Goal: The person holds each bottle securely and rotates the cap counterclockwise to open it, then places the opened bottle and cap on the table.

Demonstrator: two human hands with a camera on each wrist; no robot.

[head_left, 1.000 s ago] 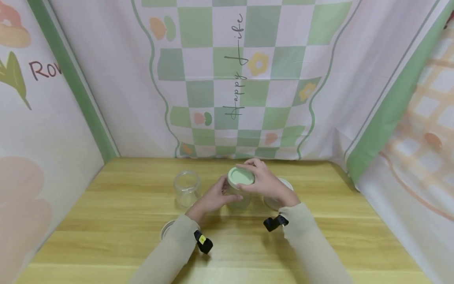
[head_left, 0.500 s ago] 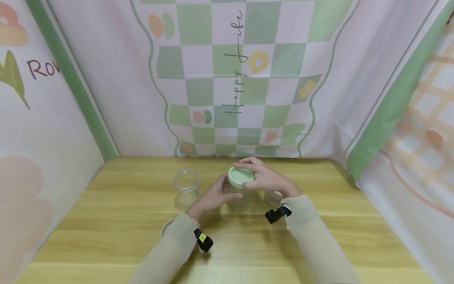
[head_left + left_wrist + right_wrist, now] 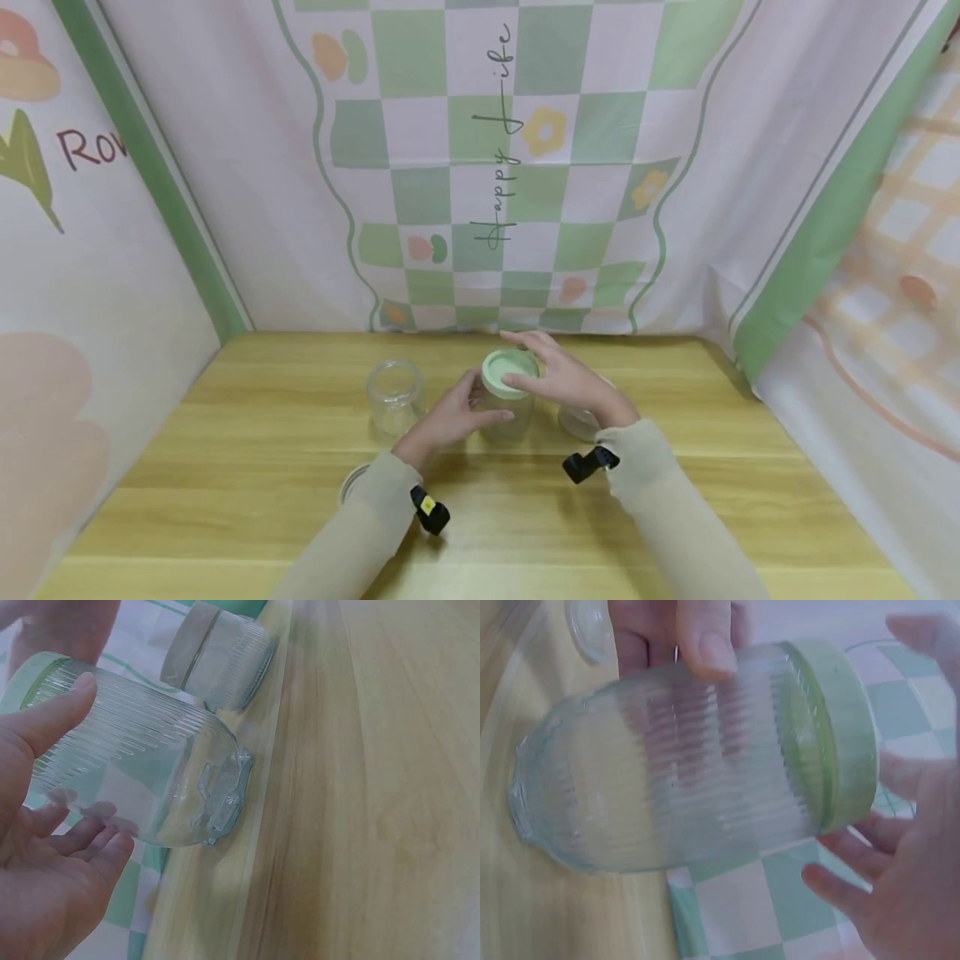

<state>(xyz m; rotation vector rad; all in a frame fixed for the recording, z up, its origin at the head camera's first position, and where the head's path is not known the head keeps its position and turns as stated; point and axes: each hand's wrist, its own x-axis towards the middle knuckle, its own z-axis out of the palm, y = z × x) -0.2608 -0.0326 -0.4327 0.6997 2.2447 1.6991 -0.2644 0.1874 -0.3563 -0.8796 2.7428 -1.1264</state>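
A ribbed clear glass jar (image 3: 508, 418) with a pale green lid (image 3: 504, 369) stands upright mid-table. My left hand (image 3: 453, 414) grips its side, with the thumb across the near side and fingers behind, as the left wrist view also shows around the glass jar (image 3: 142, 757). Over the lid hovers my right hand (image 3: 562, 379), fingers spread loosely around the rim. In the right wrist view the right hand (image 3: 907, 855) has its fingers parted beside the green lid (image 3: 840, 735), the thumb off it. Nothing shows inside the jar.
To the left stands a lidless glass jar (image 3: 395, 400). A shorter jar (image 3: 577, 422) with a pale lid is partly behind my right hand; the left wrist view shows this lidded jar (image 3: 217, 656) too. A round lid-like ring (image 3: 352, 482) peeks from behind my left sleeve.
My right hand loosens from the lid's rim, its fingers spreading apart and the hand shifting slightly right. The left hand and the jar stay in place.
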